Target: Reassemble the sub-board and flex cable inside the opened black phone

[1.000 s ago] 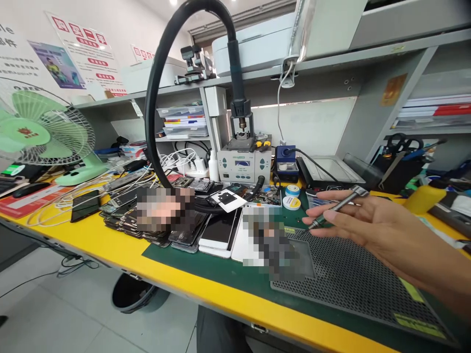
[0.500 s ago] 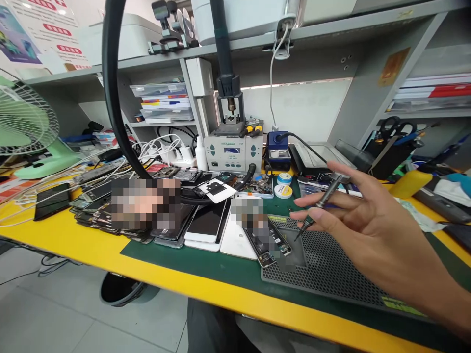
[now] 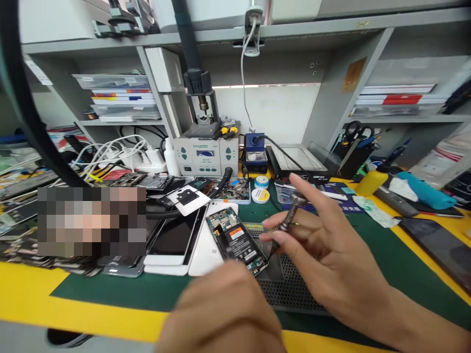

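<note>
My right hand [image 3: 324, 260] pinches a slim metal screwdriver [image 3: 289, 220] between thumb and fingers, its tip pointing down toward an opened phone [image 3: 236, 240] whose circuit board and orange-labelled battery show. The phone lies at the left edge of a black perforated mat [image 3: 290, 289]. My left hand [image 3: 221, 314] rises blurred at the bottom of the view, just in front of the phone; I see only its back and its fingers are hidden.
White phones [image 3: 172, 242] lie left of the open phone on the green mat [image 3: 110, 289]. A hot-air station [image 3: 206, 154], a blue soldering stand [image 3: 255, 149], solder tins [image 3: 260, 195] and a yellow bottle [image 3: 369, 182] stand behind. The yellow bench edge [image 3: 73, 314] runs along the front.
The view swung right and dipped closer to the bench. My right hand carried the screwdriver left toward the open phone. My left hand came into view from below.
</note>
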The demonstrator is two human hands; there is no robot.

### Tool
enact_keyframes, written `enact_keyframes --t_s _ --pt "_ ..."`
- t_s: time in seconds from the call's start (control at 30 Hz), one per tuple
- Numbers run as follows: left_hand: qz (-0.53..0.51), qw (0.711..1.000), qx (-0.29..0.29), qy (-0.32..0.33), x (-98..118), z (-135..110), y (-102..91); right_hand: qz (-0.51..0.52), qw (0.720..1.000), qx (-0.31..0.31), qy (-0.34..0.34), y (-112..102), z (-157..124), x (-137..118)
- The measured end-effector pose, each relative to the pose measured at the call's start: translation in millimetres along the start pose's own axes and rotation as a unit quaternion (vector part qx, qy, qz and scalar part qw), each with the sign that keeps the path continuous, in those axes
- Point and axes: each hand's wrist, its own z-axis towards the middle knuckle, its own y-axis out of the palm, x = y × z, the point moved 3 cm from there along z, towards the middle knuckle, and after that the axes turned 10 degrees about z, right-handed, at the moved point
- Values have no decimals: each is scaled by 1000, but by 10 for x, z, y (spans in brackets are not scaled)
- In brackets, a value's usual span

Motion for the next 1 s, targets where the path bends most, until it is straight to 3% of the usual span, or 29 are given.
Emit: enact_keyframes --t_s 0.1,0.13,0.23,0.53,1.0 --pt "-40 997 67 -10 -133 191 -68 -21 1000 1 -10 18 -23 3" --pt "-54 993 82 71 -158 241 -66 -29 1000 3 -11 22 -30 6" --pt "-29 990 56 127 -325 338 23 -52 998 6 -16 25 -50 17" --pt "-6 992 30 126 -372 276 207 -102 994 -21 -19 18 -59 12" --pt "-14 993 -1 120 -374 227 213 -125 989 -40 -65 19 -47 14"
